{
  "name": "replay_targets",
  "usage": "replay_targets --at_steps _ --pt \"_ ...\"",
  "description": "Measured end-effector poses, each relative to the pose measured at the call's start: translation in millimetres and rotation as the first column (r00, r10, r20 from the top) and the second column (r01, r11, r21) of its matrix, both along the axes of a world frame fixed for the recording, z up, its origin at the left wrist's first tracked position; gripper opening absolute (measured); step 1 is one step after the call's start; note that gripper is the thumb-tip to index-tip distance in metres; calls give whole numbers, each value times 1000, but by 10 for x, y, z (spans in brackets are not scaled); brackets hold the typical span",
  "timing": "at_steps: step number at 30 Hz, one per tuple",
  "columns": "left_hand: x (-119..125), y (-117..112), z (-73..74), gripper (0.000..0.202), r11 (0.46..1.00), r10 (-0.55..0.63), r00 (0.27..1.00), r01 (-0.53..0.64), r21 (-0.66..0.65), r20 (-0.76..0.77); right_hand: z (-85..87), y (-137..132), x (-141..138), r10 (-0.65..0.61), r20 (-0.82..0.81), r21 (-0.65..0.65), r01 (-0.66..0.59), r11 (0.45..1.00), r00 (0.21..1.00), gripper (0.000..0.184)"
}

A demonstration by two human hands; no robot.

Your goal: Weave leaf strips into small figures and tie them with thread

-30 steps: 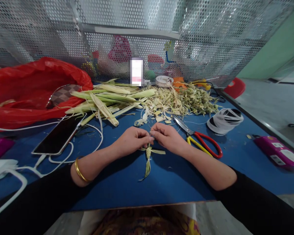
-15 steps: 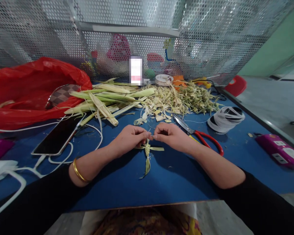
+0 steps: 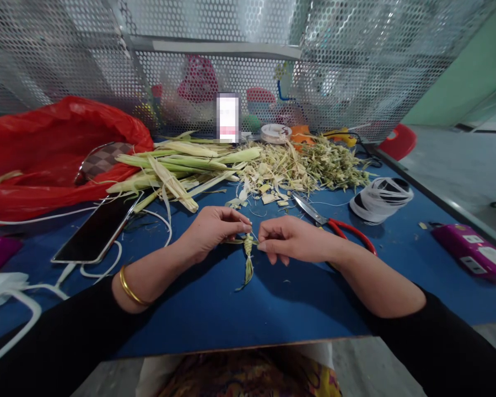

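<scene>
A small braided corn-husk piece [image 3: 248, 246] hangs upright at the middle of the blue table, its lower end tied and fanning into a loose tail. My left hand [image 3: 215, 230] pinches it by the top between thumb and fingertips. Close on its right side, my right hand [image 3: 291, 240] has thumb and fingers closed on the husk strip that sticks out there; most of that strip is hidden. Another strip points left beneath my left fingers. Scissors [image 3: 310, 209] with red handles lie just beyond my right hand, partly covered by it.
Long corn husks [image 3: 182, 165] lie beside a red plastic bag [image 3: 66, 190]. Husk scraps [image 3: 273, 171] are piled at the back. A phone [image 3: 97, 231] with white cables is at left, a spool of white cord [image 3: 380, 201] and purple power strip [image 3: 473, 248] at right.
My right hand has come down from the top of the braided piece to its right strip, now mostly covered. My left hand keeps its pinch at the top.
</scene>
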State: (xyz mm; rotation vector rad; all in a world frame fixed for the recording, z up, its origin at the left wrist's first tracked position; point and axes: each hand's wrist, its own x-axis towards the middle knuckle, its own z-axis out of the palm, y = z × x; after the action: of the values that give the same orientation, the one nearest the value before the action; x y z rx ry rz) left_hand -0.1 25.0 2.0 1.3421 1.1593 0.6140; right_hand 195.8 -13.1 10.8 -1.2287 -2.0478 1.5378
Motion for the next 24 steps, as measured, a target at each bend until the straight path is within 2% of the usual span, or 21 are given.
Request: replay_targets --at_steps 3,4,6,8,9,10,14,19,24 --pt "6 -8 11 23 1000 -9 1000 9 16 -9 17 13 33 89 14 6 -89 996 996 15" --pt "6 -10 10 22 1000 -14 1000 14 26 -14 10 25 38 71 3 44 -71 997 997 17" --pt "-1 -12 -1 19 997 -30 999 32 69 -31 -32 61 32 -94 -38 183 100 978 995 16" --pt "-13 -13 -17 15 987 -57 996 66 146 -67 -111 103 4 -302 -131 306 328 894 944 14" --pt "-21 -14 -25 14 976 -73 993 90 198 -92 -158 122 -15 -355 -176 321 395 861 918 18" --pt "-29 -16 -32 12 960 -86 989 115 256 -122 -204 137 -35 -364 -211 304 415 857 907 21" --pt "-52 -29 -40 11 874 -98 963 203 442 -249 -314 155 -87 -312 -248 253 372 893 917 23" --pt "-57 -26 -35 12 839 -92 951 234 490 -296 -305 120 -125 -236 -210 259 287 922 949 26" --pt "-58 -36 -7 12 793 -56 928 266 548 -369 -316 102 -169 -229 -147 302 264 916 962 24"
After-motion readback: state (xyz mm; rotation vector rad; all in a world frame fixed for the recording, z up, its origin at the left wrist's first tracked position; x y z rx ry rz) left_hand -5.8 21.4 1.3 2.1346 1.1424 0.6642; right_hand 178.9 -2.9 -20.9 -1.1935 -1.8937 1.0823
